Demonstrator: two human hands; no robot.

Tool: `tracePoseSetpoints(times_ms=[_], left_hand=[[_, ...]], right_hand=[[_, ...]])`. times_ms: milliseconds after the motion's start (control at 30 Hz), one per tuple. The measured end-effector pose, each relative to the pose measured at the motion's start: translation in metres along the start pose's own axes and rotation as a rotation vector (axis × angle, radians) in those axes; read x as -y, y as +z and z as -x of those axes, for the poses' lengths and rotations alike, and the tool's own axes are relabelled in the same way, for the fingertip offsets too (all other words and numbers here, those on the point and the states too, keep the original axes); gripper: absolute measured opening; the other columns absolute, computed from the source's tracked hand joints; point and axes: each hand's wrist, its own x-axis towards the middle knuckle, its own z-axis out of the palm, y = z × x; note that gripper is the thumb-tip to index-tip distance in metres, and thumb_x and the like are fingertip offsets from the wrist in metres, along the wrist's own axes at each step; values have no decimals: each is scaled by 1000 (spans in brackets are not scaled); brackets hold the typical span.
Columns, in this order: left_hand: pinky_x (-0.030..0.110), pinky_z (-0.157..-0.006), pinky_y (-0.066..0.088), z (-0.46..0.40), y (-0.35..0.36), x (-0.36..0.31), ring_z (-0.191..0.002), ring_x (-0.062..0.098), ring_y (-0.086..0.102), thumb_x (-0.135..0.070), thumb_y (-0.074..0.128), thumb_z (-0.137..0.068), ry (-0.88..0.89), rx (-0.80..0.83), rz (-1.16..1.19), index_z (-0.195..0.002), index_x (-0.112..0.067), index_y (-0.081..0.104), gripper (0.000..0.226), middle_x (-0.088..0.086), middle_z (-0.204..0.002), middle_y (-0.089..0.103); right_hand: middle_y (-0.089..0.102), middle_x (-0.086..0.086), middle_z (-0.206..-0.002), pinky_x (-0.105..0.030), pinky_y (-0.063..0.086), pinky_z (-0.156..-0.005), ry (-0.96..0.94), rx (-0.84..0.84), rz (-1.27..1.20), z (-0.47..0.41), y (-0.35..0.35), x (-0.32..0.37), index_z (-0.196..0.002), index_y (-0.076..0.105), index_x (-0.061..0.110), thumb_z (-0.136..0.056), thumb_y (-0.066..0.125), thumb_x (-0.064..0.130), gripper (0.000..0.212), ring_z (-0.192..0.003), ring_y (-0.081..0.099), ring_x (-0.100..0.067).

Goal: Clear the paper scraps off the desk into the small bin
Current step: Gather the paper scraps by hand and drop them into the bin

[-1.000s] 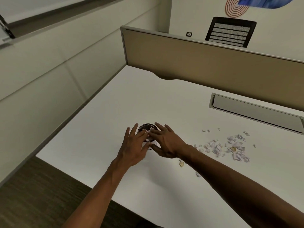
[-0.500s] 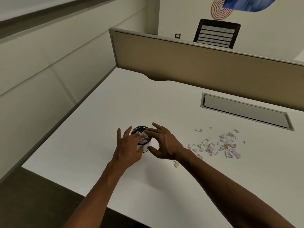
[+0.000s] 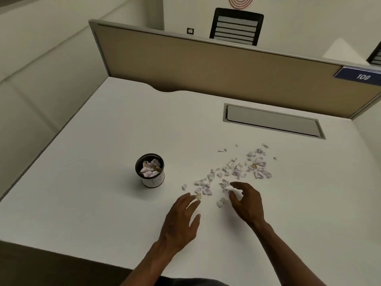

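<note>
A small round bin (image 3: 153,181) with a black rim and white wall stands on the white desk (image 3: 86,182), holding several crumpled scraps. Loose paper scraps (image 3: 237,170) lie scattered to its right. My left hand (image 3: 181,219) rests flat near the closest scraps, fingers spread, a tan scrap at its fingertips. My right hand (image 3: 247,201) hovers with curled fingers over the near edge of the scatter, a white scrap between thumb and fingers.
A tan partition (image 3: 206,65) bounds the desk's far side, a wall panel the left. A grey cable hatch (image 3: 272,120) is set into the desk behind the scraps. A black chair back (image 3: 236,26) shows beyond the partition.
Both hands have left the bin and moved right and nearer, to the edge of the scrap scatter. The bin now stands uncovered with scraps inside.
</note>
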Motion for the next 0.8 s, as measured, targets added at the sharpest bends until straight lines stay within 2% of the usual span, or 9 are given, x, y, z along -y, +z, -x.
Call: tracePoseSetpoints(times_ms=[133, 233, 300, 367, 433, 533, 633, 800], left_hand=[[35, -104, 51, 3, 33, -22, -136, 14, 49, -36, 61, -94, 148, 81, 23, -133, -19, 62, 42, -1, -140, 59], [33, -113, 43, 3, 59, -36, -144, 15, 40, -39, 56, -97, 256, 136, -18, -138, -20, 58, 45, 0, -148, 53], [33, -118, 36, 4, 70, -39, -149, 17, 32, -40, 55, -98, 278, 155, -71, -141, -19, 55, 48, 1, -154, 46], [37, -118, 36, 8, 80, -38, -149, 19, 31, -41, 54, -98, 264, 157, -113, -142, -19, 54, 50, 2, -156, 43], [41, -116, 37, 13, 84, -35, -149, 20, 32, -43, 51, -99, 233, 163, -162, -142, -19, 54, 49, 1, -157, 42], [44, -118, 28, 14, 95, -43, -151, 21, 27, -42, 46, -100, 203, 134, -207, -142, -19, 55, 49, 2, -158, 39], [45, -120, 25, 18, 98, -44, -151, 20, 26, -43, 45, -100, 157, 135, -233, -142, -18, 54, 50, 2, -157, 41], [42, -120, 25, 19, 109, -60, -151, 15, 27, -45, 48, -99, 53, 105, -232, -143, -21, 51, 51, -3, -158, 39]], right_hand=[[73, 4, -115, -27, 51, -89, 120, -54, -1, 5, -19, -29, -113, 72, 22, -85, 72, 24, 28, -102, 67, -14], [72, 4, -115, -27, 51, -89, 170, -100, 19, 3, -37, -48, -113, 72, 22, -85, 72, 25, 29, -102, 67, -13], [72, 4, -115, -26, 51, -89, 197, -127, 23, -1, -52, -63, -112, 72, 23, -84, 72, 25, 29, -102, 67, -12], [72, 3, -116, -25, 49, -90, 208, -128, 50, -9, -69, -77, -113, 71, 22, -83, 73, 26, 30, -103, 67, -12], [70, 0, -119, -27, 47, -93, 211, -83, 90, -21, -83, -89, -117, 69, 21, -84, 73, 27, 34, -108, 66, -17], [62, -6, -131, -35, 46, -100, 212, 48, 181, -49, -112, -111, -128, 62, 21, -85, 72, 33, 46, -120, 59, -24], [53, -12, -141, -37, 44, -103, 209, 165, 271, -79, -124, -117, -139, 53, 19, -87, 69, 36, 57, -128, 53, -30], [43, -18, -150, -41, 39, -111, 103, 274, 347, -136, -137, -128, -150, 37, 13, -96, 58, 30, 60, -136, 43, -36]])
